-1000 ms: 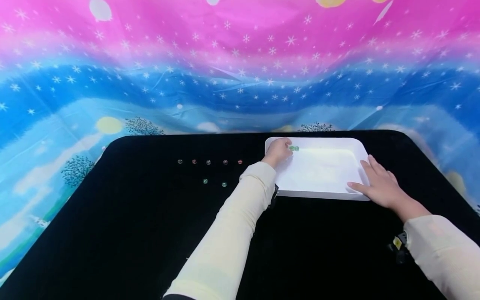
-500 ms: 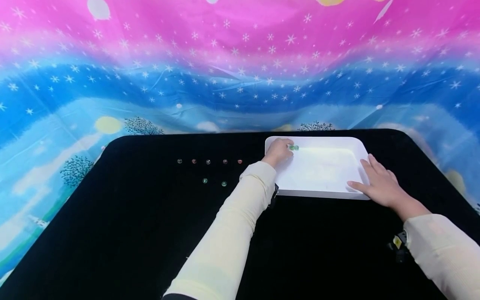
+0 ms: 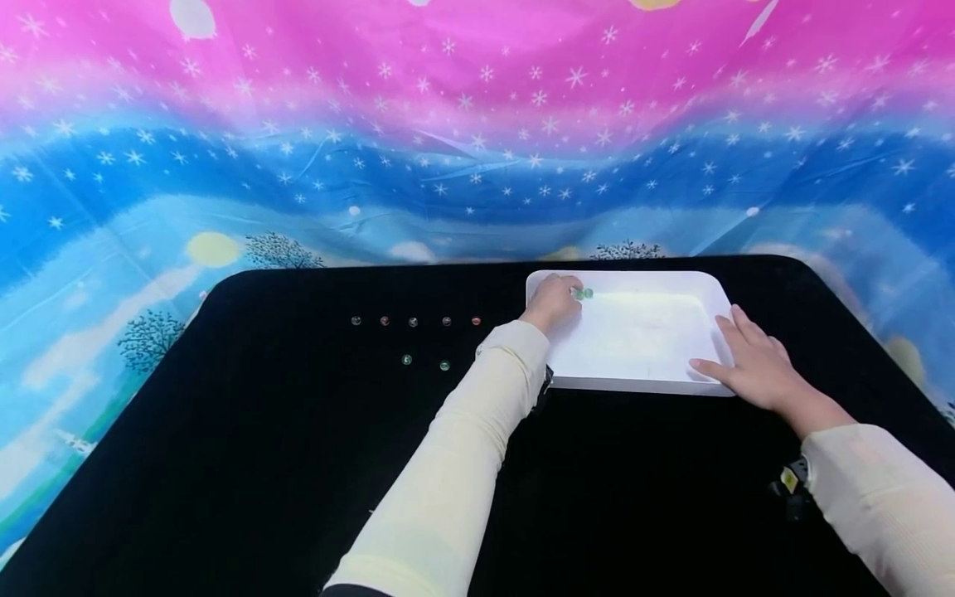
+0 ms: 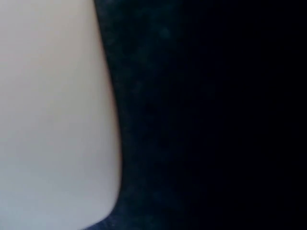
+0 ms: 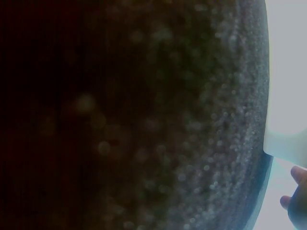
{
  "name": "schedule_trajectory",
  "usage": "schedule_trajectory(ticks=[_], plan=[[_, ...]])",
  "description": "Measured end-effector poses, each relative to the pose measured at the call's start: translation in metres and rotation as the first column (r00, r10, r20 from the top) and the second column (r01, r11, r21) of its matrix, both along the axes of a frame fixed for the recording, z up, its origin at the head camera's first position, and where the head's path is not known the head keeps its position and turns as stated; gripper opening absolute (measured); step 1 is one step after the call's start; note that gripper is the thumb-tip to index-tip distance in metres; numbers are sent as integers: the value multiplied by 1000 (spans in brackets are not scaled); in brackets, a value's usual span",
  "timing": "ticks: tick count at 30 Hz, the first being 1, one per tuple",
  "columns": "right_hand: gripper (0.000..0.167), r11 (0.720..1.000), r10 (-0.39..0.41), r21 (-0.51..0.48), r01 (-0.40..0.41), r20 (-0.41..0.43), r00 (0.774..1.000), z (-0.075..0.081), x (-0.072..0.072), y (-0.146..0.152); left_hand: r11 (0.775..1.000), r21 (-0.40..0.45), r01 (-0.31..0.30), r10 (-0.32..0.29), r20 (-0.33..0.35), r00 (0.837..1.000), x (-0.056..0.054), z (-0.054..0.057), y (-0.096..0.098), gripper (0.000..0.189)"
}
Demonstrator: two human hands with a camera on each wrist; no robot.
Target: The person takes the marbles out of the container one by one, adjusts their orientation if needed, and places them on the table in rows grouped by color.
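In the head view my left hand (image 3: 553,303) reaches into the far left corner of a shallow white tray (image 3: 637,385). Its thumb and index finger pinch at a small green glass marble (image 3: 579,293), partly hidden by the fingertips. A second green marble (image 3: 588,293) sits just to its right. Over the tray's right wall lies my right hand (image 3: 757,365), fingers spread and fairly straight, with the thumb pointing inward near the front right corner. The left wrist view has a pale blurred surface at its left; two fingertips (image 5: 286,201) appear at lower right in the right wrist view.
Left of the tray, several small glass marbles (image 3: 414,322) form a row on the black cloth-covered table (image 3: 224,464). Two greenish marbles (image 3: 406,360) lie nearer me, below that row. A pink and blue snowflake-patterned curtain (image 3: 477,166) hangs behind the table.
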State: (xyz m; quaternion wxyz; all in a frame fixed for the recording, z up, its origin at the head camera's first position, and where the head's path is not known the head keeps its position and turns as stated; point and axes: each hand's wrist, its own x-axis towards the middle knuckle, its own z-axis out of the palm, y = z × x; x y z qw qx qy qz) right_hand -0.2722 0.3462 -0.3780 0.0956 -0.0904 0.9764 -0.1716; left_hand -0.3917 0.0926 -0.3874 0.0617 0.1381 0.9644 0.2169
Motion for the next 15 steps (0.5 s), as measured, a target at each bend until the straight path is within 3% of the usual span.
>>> schedule_trajectory(ticks=[6, 15], plan=[[90, 1000, -1, 0, 1, 4, 1000, 1, 0, -1, 999, 51, -15, 14, 23, 1000, 1, 1, -1, 26], [90, 1000, -7, 15, 7, -11, 1000, 2, 1, -3, 999, 30, 11, -10, -19, 1000, 1, 1, -2, 20]])
